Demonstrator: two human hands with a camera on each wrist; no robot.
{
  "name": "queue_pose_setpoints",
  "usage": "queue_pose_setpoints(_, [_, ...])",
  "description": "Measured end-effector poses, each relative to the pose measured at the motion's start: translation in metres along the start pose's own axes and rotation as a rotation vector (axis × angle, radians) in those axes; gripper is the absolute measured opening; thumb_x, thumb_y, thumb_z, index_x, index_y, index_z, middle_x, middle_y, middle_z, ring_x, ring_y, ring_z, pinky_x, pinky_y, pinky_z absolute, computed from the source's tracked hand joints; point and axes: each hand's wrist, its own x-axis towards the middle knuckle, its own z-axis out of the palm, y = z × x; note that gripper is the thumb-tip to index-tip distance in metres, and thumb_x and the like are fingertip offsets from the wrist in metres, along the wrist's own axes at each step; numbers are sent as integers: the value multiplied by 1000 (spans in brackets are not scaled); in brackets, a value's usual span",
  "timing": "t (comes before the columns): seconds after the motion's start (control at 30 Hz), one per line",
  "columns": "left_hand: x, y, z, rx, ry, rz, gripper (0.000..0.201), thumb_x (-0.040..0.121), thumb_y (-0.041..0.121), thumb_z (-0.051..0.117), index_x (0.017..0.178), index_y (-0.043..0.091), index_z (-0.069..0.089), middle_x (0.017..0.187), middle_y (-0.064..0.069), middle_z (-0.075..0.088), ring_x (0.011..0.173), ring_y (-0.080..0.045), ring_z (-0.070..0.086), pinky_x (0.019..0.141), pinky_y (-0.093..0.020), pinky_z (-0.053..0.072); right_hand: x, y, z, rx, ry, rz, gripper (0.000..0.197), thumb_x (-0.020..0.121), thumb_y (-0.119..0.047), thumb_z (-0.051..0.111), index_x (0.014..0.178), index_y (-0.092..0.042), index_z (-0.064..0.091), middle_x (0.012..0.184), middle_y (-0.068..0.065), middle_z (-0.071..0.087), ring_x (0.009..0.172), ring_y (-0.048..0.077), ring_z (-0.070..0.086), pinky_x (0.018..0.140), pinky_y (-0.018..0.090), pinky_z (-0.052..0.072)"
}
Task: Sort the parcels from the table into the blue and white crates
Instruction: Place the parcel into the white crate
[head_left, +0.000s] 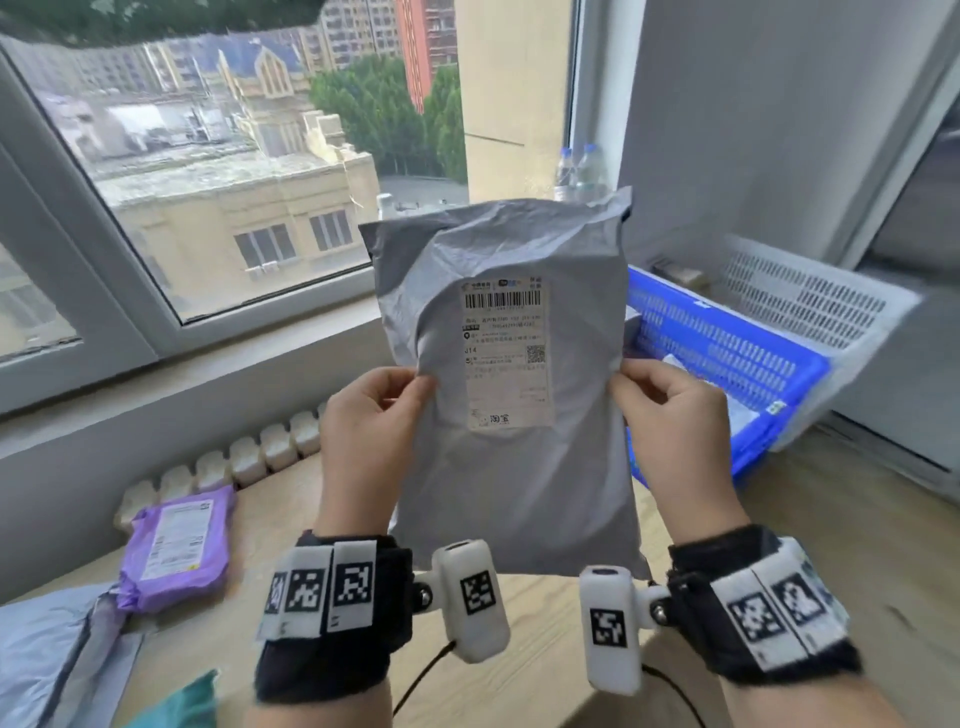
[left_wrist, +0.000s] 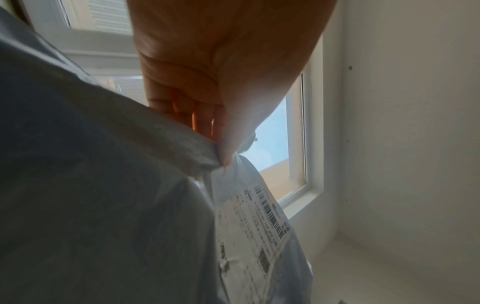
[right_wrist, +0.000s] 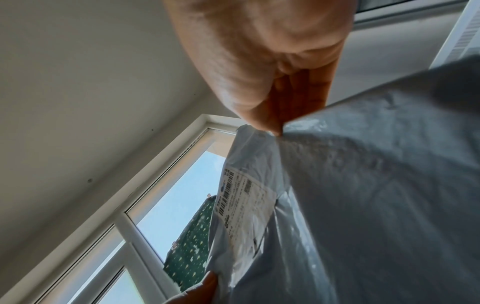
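Head view, grey parcel (head_left: 498, 395) upright between left hand (head_left: 371, 415) and right hand (head_left: 670, 410), both pinching its side edges

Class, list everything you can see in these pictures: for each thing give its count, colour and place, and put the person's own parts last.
grey parcel: 1, grey with white label, held upright in front of the window
purple parcel: 1, purple, on the table at left
blue crate: 1, blue, on the table at right
white crate: 1, white, behind the blue crate
bottles: 2, clear, on the sill
left hand: 1, grip on the parcel's left edge
right hand: 1, grip on its right edge
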Motion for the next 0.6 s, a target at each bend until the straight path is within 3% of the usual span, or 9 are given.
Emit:
queue_pose_setpoints(0.13, [-6, 11, 76, 1, -49, -6, 15, 86, 12, 71, 76, 22, 73, 73, -1, 72, 67, -11, 59, 70, -35, 52, 39, 31, -53, -28, 15, 14, 13, 90, -16, 68, 98, -14, 77, 87, -3, 75, 81, 10, 65, 80, 28, 51])
queue_pose_setpoints(0.23, [-16, 21, 143, 3, -115, -48, 10, 85, 9, 69, 83, 16, 75, 77, -3, 74, 69, -10, 61, 69, -32, 50, 73, 56, -102, -63, 44, 10, 12, 90, -16, 68, 99, -12, 76, 85, -3, 73, 76, 9, 61, 75, 24, 46])
queue_pose_setpoints(0.3, [-23, 27, 188, -13, -137, -86, 10, 84, 11, 68, 84, 17, 75, 77, 0, 74, 68, -9, 62, 68, -31, 51, 97, 74, -134, -94, 71, 19, 14, 90, -14, 69, 100, -10, 76, 87, -3, 72, 81, 10, 63, 79, 23, 46])
queue_pose_setpoints(0.43, [-40, 36, 268, -34, -165, -133, 7, 78, 21, 68, 74, 23, 75, 70, 3, 73, 64, -9, 61, 67, -33, 52, 140, 114, -190, -125, 107, 46, 13, 88, -11, 69, 98, -9, 77, 88, -2, 74, 86, 15, 67, 91, 39, 53])
queue_pose_setpoints(0.6, [-50, 38, 345, -17, -203, -169, 12, 75, 25, 65, 77, 24, 76, 68, 7, 72, 62, -7, 59, 70, -38, 54, 182, 146, -246, -175, 115, 67, 12, 88, -11, 69, 96, -8, 77, 80, -6, 71, 84, 19, 68, 89, 41, 54])
